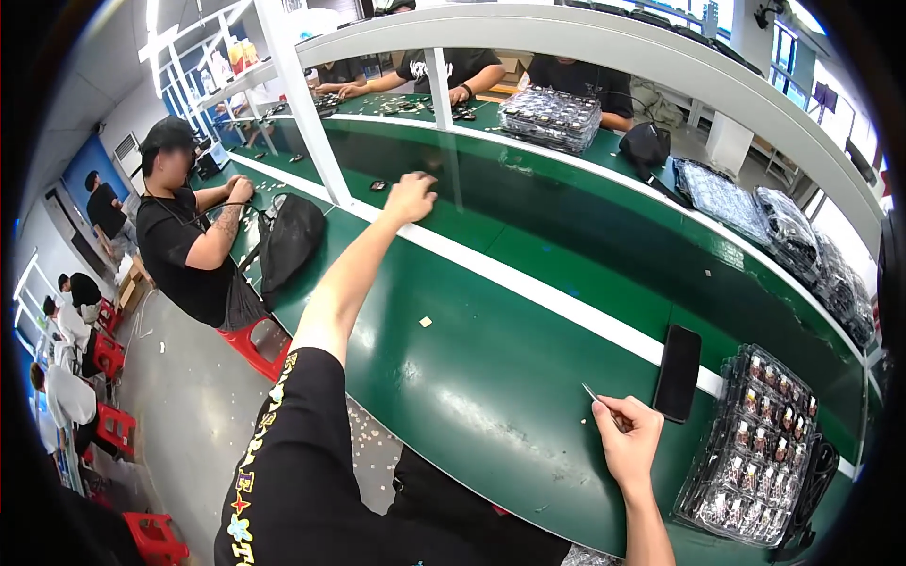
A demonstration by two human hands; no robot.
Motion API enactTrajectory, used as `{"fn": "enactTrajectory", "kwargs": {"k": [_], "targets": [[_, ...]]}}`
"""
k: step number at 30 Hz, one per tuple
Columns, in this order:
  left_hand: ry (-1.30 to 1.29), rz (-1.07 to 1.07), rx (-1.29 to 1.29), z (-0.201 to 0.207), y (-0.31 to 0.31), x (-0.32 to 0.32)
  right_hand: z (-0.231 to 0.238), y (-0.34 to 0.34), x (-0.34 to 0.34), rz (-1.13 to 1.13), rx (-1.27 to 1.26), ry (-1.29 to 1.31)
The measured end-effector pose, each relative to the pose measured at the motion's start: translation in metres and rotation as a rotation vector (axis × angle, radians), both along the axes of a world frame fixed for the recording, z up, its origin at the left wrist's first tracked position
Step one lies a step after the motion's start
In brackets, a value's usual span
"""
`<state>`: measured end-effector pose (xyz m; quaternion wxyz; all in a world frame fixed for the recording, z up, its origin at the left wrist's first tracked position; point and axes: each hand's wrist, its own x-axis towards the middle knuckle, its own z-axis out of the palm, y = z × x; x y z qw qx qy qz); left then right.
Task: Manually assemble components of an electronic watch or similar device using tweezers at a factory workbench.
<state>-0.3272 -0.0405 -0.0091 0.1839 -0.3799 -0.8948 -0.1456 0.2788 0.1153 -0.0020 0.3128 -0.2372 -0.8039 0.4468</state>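
Note:
My left hand [413,196] reaches far over the sunken green belt [528,257]; its fingers are loosely spread, with nothing visible in them. A small black part [377,186] lies on the belt just left of that hand. My right hand [629,439] is closed on thin metal tweezers [591,391], their tip pointing up and left above the green worktop [472,406]. A tiny pale piece [583,422] lies by the right hand, and a small tan square [426,323] sits farther left on the worktop. A black phone [678,374] lies right of my right hand.
Stacked clear plastic trays [750,453] with small parts stand at the right beside a black cable [819,476]. A white post [302,104] and shelf rise above the belt. A co-worker [184,217] sits at left near a black bag [291,245]. More trays [550,118] stand across.

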Motion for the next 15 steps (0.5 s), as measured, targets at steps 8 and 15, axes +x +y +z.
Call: {"fn": "enactTrajectory", "kwargs": {"k": [8, 15], "targets": [[-0.101, 0.202, 0.154, -0.046, -0.057, -0.095, 0.0, 0.003, 0.002, -0.087, -0.009, -0.072], [-0.03, 0.281, 0.239, -0.029, -0.067, -0.107, -0.002, -0.002, 0.001, -0.02, -0.042, -0.023]]}}
